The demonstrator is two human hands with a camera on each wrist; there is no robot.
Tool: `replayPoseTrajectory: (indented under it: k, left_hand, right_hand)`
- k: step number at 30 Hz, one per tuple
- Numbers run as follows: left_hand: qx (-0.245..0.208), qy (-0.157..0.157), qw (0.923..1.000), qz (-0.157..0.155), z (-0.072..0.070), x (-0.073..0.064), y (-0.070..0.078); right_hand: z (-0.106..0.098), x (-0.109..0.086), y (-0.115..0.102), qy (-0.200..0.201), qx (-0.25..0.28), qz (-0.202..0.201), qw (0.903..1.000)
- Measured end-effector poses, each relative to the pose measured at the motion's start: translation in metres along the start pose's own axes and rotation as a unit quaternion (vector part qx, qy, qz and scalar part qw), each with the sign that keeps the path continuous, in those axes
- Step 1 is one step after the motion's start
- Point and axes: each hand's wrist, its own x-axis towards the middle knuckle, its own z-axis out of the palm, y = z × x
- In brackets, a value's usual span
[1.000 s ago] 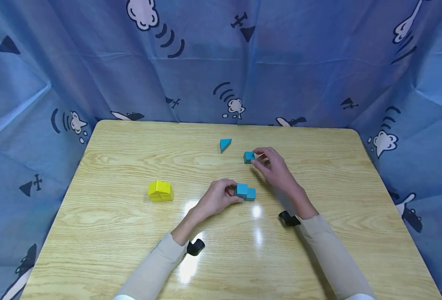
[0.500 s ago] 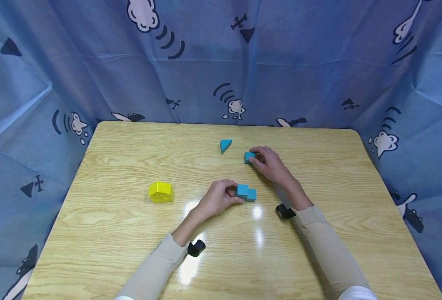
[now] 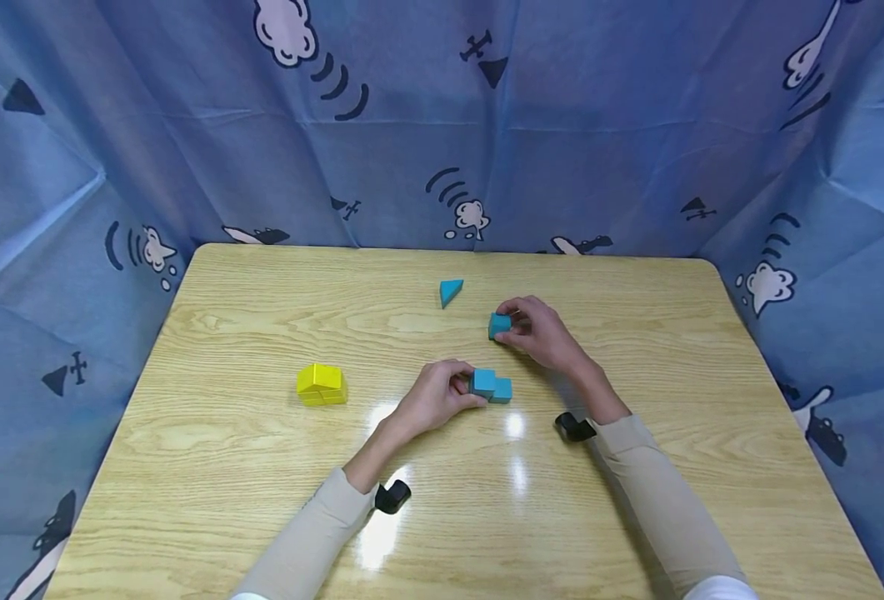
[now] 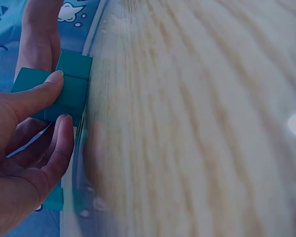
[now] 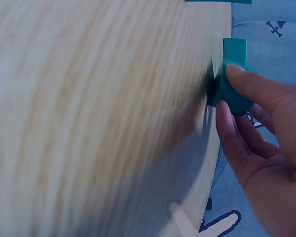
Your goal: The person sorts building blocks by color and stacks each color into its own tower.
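My left hand (image 3: 442, 392) pinches a small blue stack between thumb and fingers. Its upper blue cube (image 3: 483, 381) sits above the table level, and a second blue cube (image 3: 501, 390) lies against its right side. In the left wrist view, the thumb presses on the stacked cubes (image 4: 73, 96). Farther back, my right hand (image 3: 546, 335) pinches another blue cube (image 3: 500, 325) between thumb and fingertips. That cube (image 5: 234, 91) looks tilted in the right wrist view; whether it touches the table cannot be told. A blue triangular block (image 3: 451, 291) lies beyond, to its left.
Yellow blocks (image 3: 321, 384), put together in a house-like shape, stand on the wooden table (image 3: 224, 467) to the left. A blue patterned curtain (image 3: 397, 125) hangs behind the table's far edge and along both sides.
My right hand has closed its fingers round the far blue cube and brought it slightly toward me, turning it a little. The left hand and its stack have stayed put.
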Motion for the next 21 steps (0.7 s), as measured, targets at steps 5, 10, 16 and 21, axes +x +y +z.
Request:
replayPoseTrajectory:
  k: [5,10,16,21]
  left_hand:
    - [0.001,0.005,1.0,-0.001,0.001,0.0,-0.001]
    - [-0.003,0.004,1.0,-0.006,0.001,0.0,-0.001]
    - [0.0,0.002,0.9999,-0.011,0.001,0.0,0.0]
    - [0.002,0.002,0.9999,-0.013,0.001,0.0,0.001]
  right_hand:
    - [-0.002,-0.004,0.0,-0.014,0.005,0.009,0.9998]
    - [-0.004,-0.01,0.0,-0.009,0.024,-0.006,0.9997]
    - [-0.007,-0.024,-0.002,-0.006,0.046,-0.019,0.9988]
    - [-0.008,-0.037,-0.007,-0.002,0.051,-0.034,0.9981]
